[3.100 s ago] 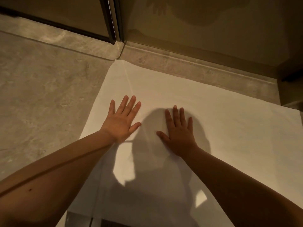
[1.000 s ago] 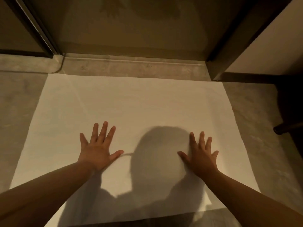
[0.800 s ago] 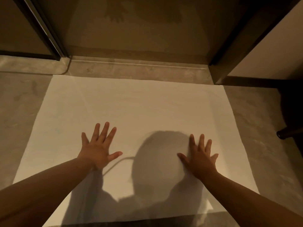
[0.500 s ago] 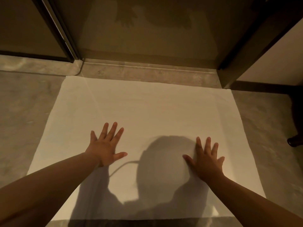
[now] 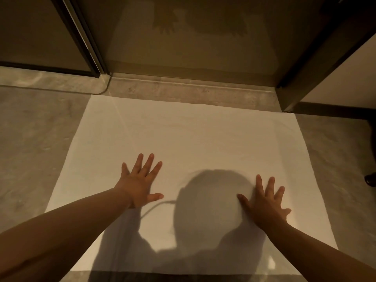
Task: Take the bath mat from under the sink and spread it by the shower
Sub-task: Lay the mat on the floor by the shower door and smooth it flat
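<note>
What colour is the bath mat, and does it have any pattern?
The bath mat is plain white with no pattern, seen in the head view.

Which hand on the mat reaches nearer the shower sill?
The left hand; its fingertips reach farther up the mat than the right hand's, toward the sill.

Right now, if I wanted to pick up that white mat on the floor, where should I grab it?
Probably by the near edge of the bath mat, pinching it from the person's side, one hand toward each corner. It lies thin and flat, so the middle gives nothing to grip, and its far edge sits close along the shower threshold.
</note>
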A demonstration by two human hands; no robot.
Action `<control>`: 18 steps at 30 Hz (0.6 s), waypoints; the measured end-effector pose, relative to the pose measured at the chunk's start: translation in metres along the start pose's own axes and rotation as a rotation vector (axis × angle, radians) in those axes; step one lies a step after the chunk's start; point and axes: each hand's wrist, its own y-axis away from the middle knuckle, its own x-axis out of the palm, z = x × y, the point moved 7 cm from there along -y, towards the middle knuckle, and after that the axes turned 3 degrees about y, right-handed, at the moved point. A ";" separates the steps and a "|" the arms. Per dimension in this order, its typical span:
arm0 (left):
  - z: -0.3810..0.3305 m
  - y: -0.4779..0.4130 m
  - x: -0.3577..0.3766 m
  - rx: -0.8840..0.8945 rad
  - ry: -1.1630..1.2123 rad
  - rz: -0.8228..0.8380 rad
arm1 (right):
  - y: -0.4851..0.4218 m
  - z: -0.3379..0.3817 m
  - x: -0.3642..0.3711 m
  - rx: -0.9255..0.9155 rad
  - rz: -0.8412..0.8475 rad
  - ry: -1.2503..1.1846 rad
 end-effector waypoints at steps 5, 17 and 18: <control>-0.003 0.001 0.002 -0.006 -0.003 0.001 | 0.004 -0.002 0.000 0.007 0.005 -0.002; -0.011 -0.002 -0.001 0.009 -0.045 -0.145 | -0.007 0.060 -0.007 -0.339 -0.076 0.183; -0.009 -0.004 -0.002 -0.007 -0.026 -0.138 | -0.010 0.062 -0.006 -0.331 -0.063 0.178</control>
